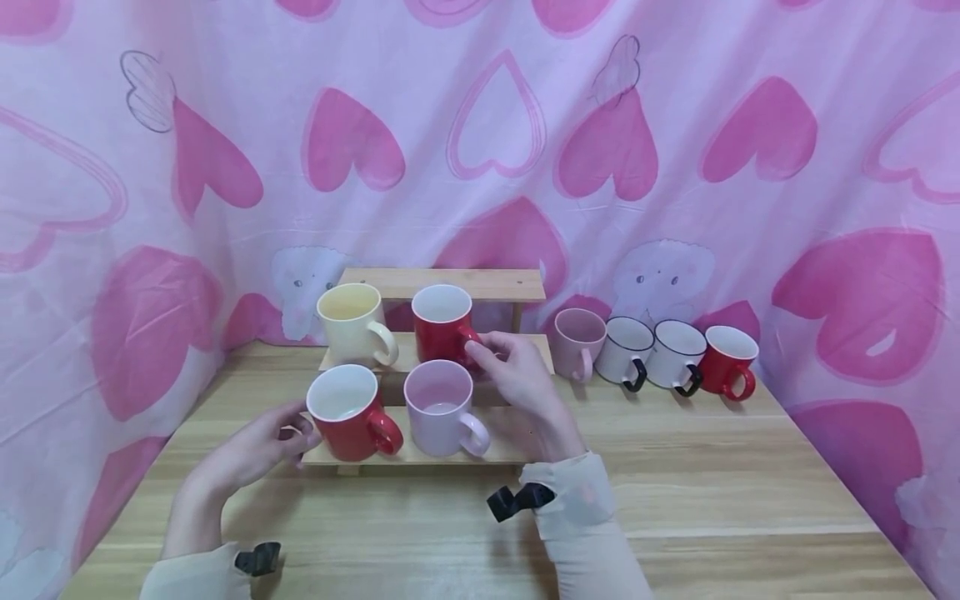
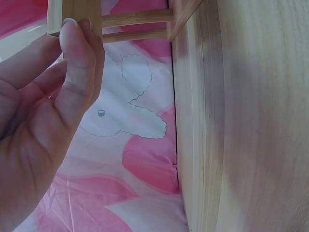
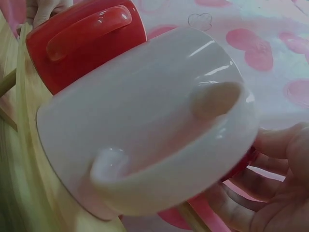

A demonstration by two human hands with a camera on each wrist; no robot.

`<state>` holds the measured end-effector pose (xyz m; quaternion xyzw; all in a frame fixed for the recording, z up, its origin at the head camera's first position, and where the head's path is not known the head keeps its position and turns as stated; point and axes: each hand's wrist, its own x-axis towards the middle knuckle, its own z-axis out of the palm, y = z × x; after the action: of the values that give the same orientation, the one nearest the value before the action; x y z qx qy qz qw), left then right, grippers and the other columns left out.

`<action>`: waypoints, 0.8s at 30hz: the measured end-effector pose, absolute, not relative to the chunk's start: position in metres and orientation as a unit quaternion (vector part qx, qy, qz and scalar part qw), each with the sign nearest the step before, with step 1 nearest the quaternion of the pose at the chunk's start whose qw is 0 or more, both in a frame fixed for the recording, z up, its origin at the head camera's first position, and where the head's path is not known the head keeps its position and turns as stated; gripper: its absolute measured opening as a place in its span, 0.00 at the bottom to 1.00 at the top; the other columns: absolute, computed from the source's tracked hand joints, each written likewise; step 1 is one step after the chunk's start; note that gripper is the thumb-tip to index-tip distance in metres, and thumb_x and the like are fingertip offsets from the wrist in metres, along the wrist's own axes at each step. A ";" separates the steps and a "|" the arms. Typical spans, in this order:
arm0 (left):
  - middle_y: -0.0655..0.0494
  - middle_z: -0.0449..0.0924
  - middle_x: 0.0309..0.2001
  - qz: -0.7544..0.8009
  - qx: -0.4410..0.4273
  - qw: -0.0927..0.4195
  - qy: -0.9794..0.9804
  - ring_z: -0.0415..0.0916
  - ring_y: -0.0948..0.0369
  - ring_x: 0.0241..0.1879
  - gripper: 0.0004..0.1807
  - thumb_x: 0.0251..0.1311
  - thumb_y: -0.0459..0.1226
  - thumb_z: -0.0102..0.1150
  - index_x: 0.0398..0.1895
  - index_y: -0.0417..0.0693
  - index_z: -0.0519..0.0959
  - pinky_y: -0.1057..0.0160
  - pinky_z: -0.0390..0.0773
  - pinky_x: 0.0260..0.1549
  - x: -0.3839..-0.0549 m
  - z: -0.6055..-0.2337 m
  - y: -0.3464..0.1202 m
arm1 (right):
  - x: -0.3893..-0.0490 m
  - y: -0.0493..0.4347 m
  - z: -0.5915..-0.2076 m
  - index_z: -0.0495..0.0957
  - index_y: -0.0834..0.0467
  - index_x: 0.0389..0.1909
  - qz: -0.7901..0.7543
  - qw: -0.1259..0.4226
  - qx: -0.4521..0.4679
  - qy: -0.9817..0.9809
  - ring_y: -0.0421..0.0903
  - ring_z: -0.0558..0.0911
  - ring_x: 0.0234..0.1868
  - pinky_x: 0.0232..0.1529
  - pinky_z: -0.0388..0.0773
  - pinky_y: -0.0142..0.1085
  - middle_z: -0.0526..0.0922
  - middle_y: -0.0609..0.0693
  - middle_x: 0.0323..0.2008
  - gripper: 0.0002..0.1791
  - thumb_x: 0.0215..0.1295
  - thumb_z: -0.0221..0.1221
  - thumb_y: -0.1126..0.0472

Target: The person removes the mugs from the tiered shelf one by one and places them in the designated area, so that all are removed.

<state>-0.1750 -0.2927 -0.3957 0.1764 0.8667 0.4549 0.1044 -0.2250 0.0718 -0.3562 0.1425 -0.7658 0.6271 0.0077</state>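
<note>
8 mugs show: 4 on the 3-tier wooden rack [image 1: 450, 285], 4 on the wood-grain table [image 1: 705, 475] to its right. On the rack's middle tier stand 2: a yellow mug [image 1: 347, 332] at left, the middle-tier red mug [image 1: 439, 340] at right. The right hand [image 1: 521, 379] pinches the latter's handle between thumb and fingers. On the rack's lowest tier stand 2: the lowest-tier red mug [image 1: 343, 433] at left, a lilac mug [image 1: 435, 427] at right. The left hand [image 1: 258, 450], fingers bent, touches the rack's left end at the lowest tier; whether they grip the board, I cannot tell. Right of the rack, 4 form a row: 1 mauve mug [image 1: 574, 350], 2 white mugs [image 1: 622, 352] with black handles, 1 outer red mug [image 1: 722, 367]. 1 heart-print curtain [image 1: 420, 217] hangs behind the rack.
</note>
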 end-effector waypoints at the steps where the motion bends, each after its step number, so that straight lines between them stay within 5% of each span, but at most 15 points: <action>1: 0.46 0.74 0.36 0.455 0.175 0.104 0.867 0.77 0.55 0.28 0.16 0.66 0.35 0.59 0.51 0.35 0.71 0.61 0.79 0.34 -0.175 -0.396 -0.293 | -0.224 0.073 -0.357 0.83 0.60 0.46 0.631 0.007 0.141 -0.763 0.55 0.83 0.40 0.45 0.82 0.45 0.84 0.57 0.36 0.13 0.68 0.62 0.56; 8: 0.45 0.74 0.36 0.462 0.170 0.104 0.864 0.78 0.52 0.29 0.15 0.66 0.35 0.60 0.50 0.35 0.71 0.60 0.79 0.34 -0.175 -0.398 -0.293 | -0.214 0.094 -0.359 0.84 0.58 0.47 0.633 0.028 0.131 -0.762 0.50 0.81 0.41 0.47 0.80 0.46 0.84 0.55 0.37 0.11 0.68 0.62 0.59; 11: 0.45 0.73 0.36 0.468 0.168 0.105 0.861 0.78 0.53 0.30 0.14 0.66 0.35 0.59 0.49 0.35 0.71 0.60 0.80 0.32 -0.175 -0.398 -0.293 | -0.209 0.103 -0.357 0.85 0.56 0.46 0.596 0.075 0.121 -0.790 0.45 0.81 0.44 0.67 0.59 0.47 0.85 0.51 0.35 0.11 0.67 0.62 0.56; 13: 0.45 0.73 0.36 0.468 0.172 0.105 0.860 0.78 0.53 0.30 0.14 0.66 0.35 0.59 0.48 0.35 0.71 0.59 0.80 0.32 -0.176 -0.398 -0.292 | -0.206 0.109 -0.357 0.85 0.58 0.46 0.589 0.094 0.116 -0.794 0.45 0.82 0.44 0.68 0.58 0.46 0.85 0.52 0.35 0.12 0.67 0.63 0.57; 15: 0.46 0.74 0.36 0.468 0.172 0.105 0.861 0.78 0.54 0.30 0.14 0.66 0.35 0.59 0.48 0.35 0.71 0.59 0.80 0.32 -0.175 -0.397 -0.292 | -0.203 0.115 -0.357 0.84 0.59 0.46 0.585 0.110 0.109 -0.796 0.46 0.83 0.43 0.67 0.61 0.42 0.86 0.53 0.36 0.12 0.67 0.63 0.57; 18: 0.45 0.74 0.36 0.465 0.173 0.106 0.862 0.79 0.52 0.30 0.14 0.67 0.36 0.59 0.48 0.35 0.71 0.59 0.80 0.32 -0.175 -0.397 -0.292 | -0.199 0.123 -0.357 0.83 0.64 0.47 0.615 0.103 0.109 -0.774 0.52 0.84 0.37 0.43 0.83 0.43 0.85 0.59 0.38 0.13 0.68 0.62 0.59; 24: 0.46 0.75 0.36 0.459 0.164 0.112 0.866 0.78 0.50 0.30 0.16 0.66 0.36 0.60 0.50 0.35 0.71 0.60 0.80 0.35 -0.176 -0.397 -0.294 | -0.186 0.142 -0.355 0.82 0.64 0.47 0.613 0.110 0.087 -0.778 0.52 0.85 0.37 0.41 0.83 0.37 0.84 0.59 0.38 0.15 0.69 0.61 0.56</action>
<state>-0.1756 -0.2945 -0.3965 0.1635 0.8661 0.4590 0.1116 -0.1857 0.1423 -0.3550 0.0865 -0.7778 0.6128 0.1096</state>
